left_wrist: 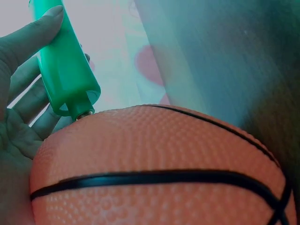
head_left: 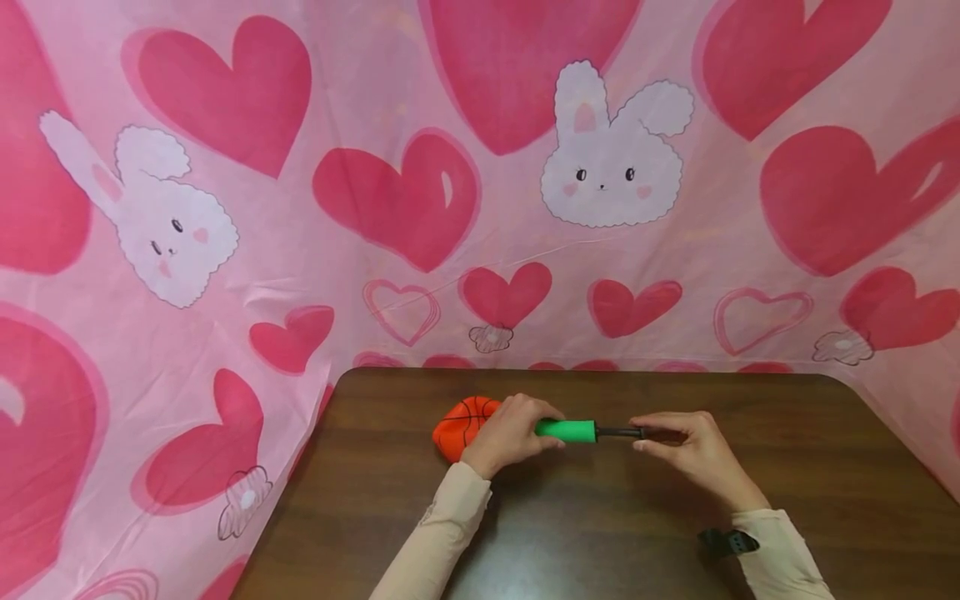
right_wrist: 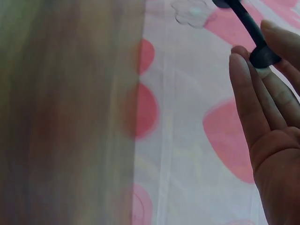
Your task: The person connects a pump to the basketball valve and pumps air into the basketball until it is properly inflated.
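Nearest in the left wrist view bulges the orange ball (left_wrist: pixel 140 140), its pebbled skin scored with black lines. The left hand (left_wrist: pixel 18 136) grips the green barrel (left_wrist: pixel 68 61) of a pump, thumb laid along one side and fingers behind. A bit of metal (left_wrist: pixel 85 114) shows between the barrel's narrow end and the ball (how deep it sits cannot be told). The barrel looks like light, stiff, rather smooth plastic, so a full wrap around its middle should hold best. The metal piece is probably the part most easily bent, and a sideways pull there seems unwise.

In the right wrist view, the right hand (right_wrist: pixel 276 126) pinches the dark end piece (right_wrist: pixel 265 57) of a thin dark rod (right_wrist: pixel 251 23) between thumb and fingers. The rod seems slim enough to flex, so it is better held by that end and kept in line.

In the head view, pump and ball lie in a row over the far part of the bench (head_left: pixel 600 533), the ball to the left. It looks out of round, probably soft and yielding, and light; its textured skin should grip well.
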Tool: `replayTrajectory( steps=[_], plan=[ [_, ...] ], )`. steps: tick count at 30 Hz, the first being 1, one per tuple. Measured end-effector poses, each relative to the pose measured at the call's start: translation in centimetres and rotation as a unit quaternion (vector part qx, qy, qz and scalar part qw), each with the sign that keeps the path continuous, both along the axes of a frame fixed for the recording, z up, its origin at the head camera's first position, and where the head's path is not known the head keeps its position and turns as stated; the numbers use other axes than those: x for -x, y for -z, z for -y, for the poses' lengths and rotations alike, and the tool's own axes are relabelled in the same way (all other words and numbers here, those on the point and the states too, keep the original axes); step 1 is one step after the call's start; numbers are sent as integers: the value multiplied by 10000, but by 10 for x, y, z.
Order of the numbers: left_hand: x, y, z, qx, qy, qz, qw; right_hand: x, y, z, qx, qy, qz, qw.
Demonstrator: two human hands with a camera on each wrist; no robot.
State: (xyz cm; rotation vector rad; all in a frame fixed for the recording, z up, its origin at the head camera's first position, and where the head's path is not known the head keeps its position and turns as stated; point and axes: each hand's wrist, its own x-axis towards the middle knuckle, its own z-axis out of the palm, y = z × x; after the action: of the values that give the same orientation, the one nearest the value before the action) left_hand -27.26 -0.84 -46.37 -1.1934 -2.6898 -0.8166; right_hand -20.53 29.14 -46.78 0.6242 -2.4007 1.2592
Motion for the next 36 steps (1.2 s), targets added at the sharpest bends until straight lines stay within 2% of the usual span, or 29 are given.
replayTrajectory(
  steps=[8,12,25,33,36],
  plan=[
    [-1,-1,-2,162,65,-149,9997,2,14,23,-86,-23,-531,9985],
    [-1,-1,-3,206,91,-222,9995,2,18,30,-171,28,-633,9978],
    [0,2,-2,139,125,100,9998,1,13,29,-130,-95,-899,9958],
    [3,1,1,110,186,161,9996,3,10,23,-140,-176,-761,9968],
    [3,1,2,116,159,168,9997,2,8,14,-58,-114,-444,9989]
  ],
)
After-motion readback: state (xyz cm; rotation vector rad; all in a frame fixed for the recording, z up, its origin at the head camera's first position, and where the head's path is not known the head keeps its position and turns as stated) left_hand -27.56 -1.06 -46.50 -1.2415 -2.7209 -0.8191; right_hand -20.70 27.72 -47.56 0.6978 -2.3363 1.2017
